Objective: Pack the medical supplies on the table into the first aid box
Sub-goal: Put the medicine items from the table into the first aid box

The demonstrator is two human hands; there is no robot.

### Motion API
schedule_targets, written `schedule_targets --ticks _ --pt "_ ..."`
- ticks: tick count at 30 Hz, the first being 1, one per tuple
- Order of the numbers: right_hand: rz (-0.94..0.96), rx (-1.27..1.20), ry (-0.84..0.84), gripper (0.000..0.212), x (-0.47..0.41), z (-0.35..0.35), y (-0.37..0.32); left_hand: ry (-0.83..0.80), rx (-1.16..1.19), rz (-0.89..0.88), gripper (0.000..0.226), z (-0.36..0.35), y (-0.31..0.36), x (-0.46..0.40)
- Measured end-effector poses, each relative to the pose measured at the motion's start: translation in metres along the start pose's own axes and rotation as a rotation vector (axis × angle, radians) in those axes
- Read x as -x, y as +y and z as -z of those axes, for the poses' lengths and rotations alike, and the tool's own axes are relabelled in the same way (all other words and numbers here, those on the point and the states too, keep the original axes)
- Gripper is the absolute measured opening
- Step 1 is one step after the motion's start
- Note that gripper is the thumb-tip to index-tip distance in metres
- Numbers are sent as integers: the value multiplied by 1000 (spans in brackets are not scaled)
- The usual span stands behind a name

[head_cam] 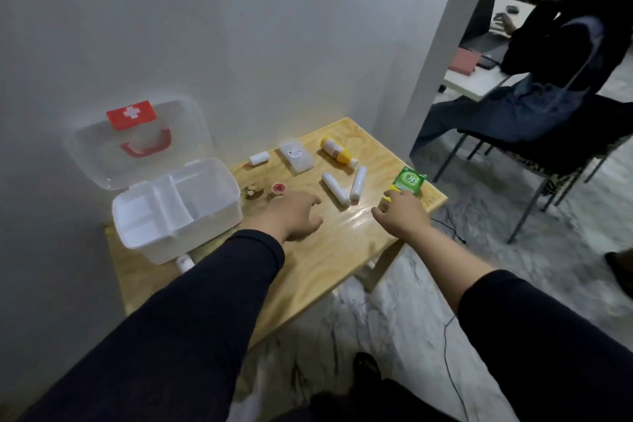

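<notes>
The white first aid box [219,212] stands open at the table's left, its clear lid [137,140] leaning on the wall, a divider tray inside. My left hand [294,216] hovers open over the table just right of the box, near a small red cap [278,188] and a brownish item [252,191]. My right hand [402,214] reaches the green box [407,181] at the right edge, fingertips touching it. Two white tubes [335,188] [358,183], a yellow bottle [337,151], a clear packet [296,156] and a small white roll [259,158] lie on the table.
The wooden table [325,260] sits in a wall corner. A white roll [185,262] peeks from under the box's front. A person sits on a black chair [548,154] to the right. A cable [448,226] trails on the marble floor.
</notes>
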State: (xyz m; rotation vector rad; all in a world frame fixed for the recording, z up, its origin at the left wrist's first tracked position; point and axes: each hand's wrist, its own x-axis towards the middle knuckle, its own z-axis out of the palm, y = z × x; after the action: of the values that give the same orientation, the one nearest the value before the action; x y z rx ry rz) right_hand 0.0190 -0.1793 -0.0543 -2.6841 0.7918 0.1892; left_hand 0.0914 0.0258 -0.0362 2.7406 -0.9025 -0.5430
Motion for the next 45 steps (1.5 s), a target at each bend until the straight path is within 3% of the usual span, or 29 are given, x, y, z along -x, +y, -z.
schedule_targets --ticks 6,11,18,22,27,35,45 --pt "-243 -212 46 72 -55 1 34 15 26 57 43 -16 36 -47" --pt "-263 -243 -16 83 -93 -9 42 9 67 151 42 -27 66 -85" --pt "-42 -72 -77 75 -121 1 53 -3 83 217 43 -29 79 -102" --pt "17 -107 -141 75 -140 13 75 24 53 265 49 -21 90 -114" --pt "72 -225 4 67 -140 29 73 10 70 296 51 -17 88 -116" --pt "455 -140 12 71 -141 67 -14 203 185 443 53 32 50 -87" --pt "875 32 -54 70 -96 48 -158 294 137 708 48 46 -49 20"
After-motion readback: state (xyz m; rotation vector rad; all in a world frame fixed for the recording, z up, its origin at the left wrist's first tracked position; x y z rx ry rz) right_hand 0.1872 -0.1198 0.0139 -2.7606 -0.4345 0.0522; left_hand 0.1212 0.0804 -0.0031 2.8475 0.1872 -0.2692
